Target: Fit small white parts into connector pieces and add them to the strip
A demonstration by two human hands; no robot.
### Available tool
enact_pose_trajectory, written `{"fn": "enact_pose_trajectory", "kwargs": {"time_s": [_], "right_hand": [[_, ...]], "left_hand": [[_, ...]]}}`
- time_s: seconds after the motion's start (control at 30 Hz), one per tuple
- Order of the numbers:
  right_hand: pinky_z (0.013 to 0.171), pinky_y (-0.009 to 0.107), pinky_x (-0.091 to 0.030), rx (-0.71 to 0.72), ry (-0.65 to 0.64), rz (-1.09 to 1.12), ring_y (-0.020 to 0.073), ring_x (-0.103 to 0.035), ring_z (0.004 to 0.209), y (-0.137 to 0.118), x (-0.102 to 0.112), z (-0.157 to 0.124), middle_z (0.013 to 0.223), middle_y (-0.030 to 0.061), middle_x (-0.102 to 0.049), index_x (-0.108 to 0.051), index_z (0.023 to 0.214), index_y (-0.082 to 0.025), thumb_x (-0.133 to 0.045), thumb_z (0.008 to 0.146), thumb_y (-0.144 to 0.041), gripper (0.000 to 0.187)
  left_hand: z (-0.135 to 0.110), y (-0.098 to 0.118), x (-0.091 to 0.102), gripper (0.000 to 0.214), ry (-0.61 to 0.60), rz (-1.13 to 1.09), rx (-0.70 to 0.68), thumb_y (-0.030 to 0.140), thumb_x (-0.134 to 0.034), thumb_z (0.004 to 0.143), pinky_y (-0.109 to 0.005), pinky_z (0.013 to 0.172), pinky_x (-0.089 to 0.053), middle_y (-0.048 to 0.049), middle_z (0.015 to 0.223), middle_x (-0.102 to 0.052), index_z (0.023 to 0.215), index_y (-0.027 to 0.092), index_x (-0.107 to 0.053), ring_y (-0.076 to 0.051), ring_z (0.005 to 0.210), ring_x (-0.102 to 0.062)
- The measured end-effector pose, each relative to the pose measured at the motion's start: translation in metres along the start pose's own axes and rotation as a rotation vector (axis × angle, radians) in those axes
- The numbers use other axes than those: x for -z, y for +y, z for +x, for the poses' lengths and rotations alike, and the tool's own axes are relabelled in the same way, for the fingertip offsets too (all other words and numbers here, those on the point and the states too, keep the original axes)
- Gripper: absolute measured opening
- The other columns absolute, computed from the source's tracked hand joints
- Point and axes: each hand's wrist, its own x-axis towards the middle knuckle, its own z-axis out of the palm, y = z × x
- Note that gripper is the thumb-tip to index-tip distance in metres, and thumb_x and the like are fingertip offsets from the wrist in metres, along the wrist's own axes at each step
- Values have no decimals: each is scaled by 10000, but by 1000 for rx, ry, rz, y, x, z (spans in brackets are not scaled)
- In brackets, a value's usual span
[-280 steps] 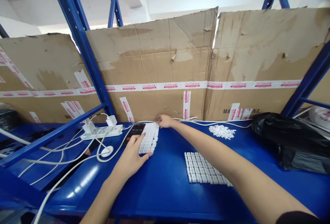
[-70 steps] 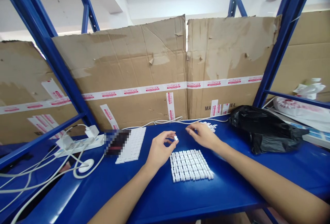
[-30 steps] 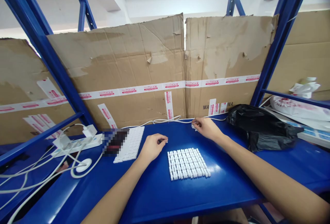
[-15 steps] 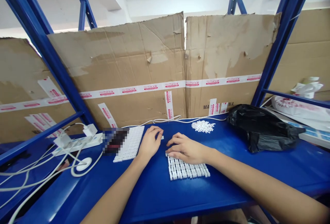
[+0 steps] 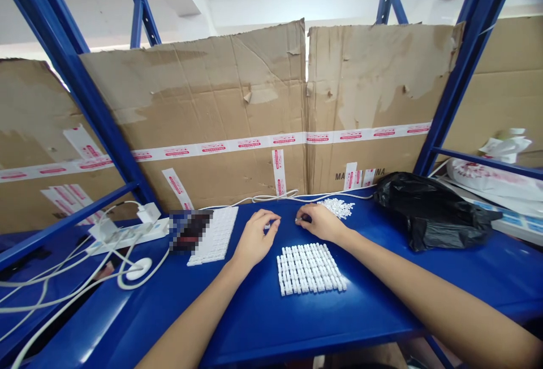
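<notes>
My left hand (image 5: 257, 237) is raised above the blue tabletop with its fingers curled toward the thumb. A bit of white shows between them, likely a small white plastic piece, mostly hidden. Facing it, my right hand (image 5: 320, 222) pinches a tiny white plastic piece (image 5: 297, 220) at its fingertips, in front of a loose pile of small white pieces (image 5: 341, 208). Nearer to me lies a block of white linked strips (image 5: 311, 270), laid side by side in rows, touched by neither hand. Left of my left hand is a larger white ribbed sheet of similar strips (image 5: 218, 236).
A black plastic bag (image 5: 428, 210) sits at the right. A power strip (image 5: 127, 239) with plugs and white cables lies at the left, near a blurred-out dark item (image 5: 189, 230). Cardboard panels (image 5: 224, 103) stand along the back between blue metal posts (image 5: 462, 69).
My right hand has lifted off the block of strips and moved back to the edge of the loose pile, its fingers now pinched. My left hand has shifted slightly right.
</notes>
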Motion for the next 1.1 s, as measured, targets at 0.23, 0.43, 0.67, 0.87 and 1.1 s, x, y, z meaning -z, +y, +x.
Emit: {"fn": "enact_pose_trajectory", "kwargs": {"time_s": [0.23, 0.43, 0.67, 0.87, 1.1], "right_hand": [[808, 302, -571, 54, 164, 392, 152, -707, 853, -28, 0, -2, 1019, 40, -764, -699, 1145, -205, -655, 940, -225, 211], [808, 316, -589, 117, 218, 350, 151, -696, 829, -37, 2, -8, 1063, 42, -758, -729, 1116, -238, -693, 934, -253, 187], [834, 325, -597, 181, 225, 328, 152, -719, 867, -50, 4, -11, 1106, 44, -759, -716, 1177, -243, -648, 969, -259, 219], [814, 315, -591, 176, 282, 230, 158, -724, 864, -51, 0, -13, 1022, 41, -775, -721, 1104, -219, -616, 976, -230, 167], [749, 300, -540, 298, 271, -4, 171, -683, 851, -57, -1, -14, 928, 60, -749, -687, 1043, -192, -542, 964, -131, 176]], "left_hand": [[-1, 9, -15, 376, -129, -600, 322, 427, -743, 890, -401, 853, -609, -136, 1147, -771, 1166, 171, -731, -259, 962, -754], [-1, 15, -14, 401, -112, -875, 526, 354, -828, 849, -424, 1026, -563, -157, 1128, -789, 1166, 126, -735, -253, 1018, -763], [-2, 10, -13, 319, -89, -1013, 558, 213, -885, 781, -360, 1041, -557, -119, 1088, -797, 1069, 129, -777, -205, 1013, -750], [-1, 16, -14, 216, -53, -1074, 580, 163, -863, 793, -302, 1014, -567, -100, 1014, -799, 985, 114, -775, -178, 997, -746], [4, 14, -10, 124, -57, -1147, 682, 73, -835, 781, -185, 777, -581, -71, 885, -794, 874, 112, -763, -125, 825, -749]]}}
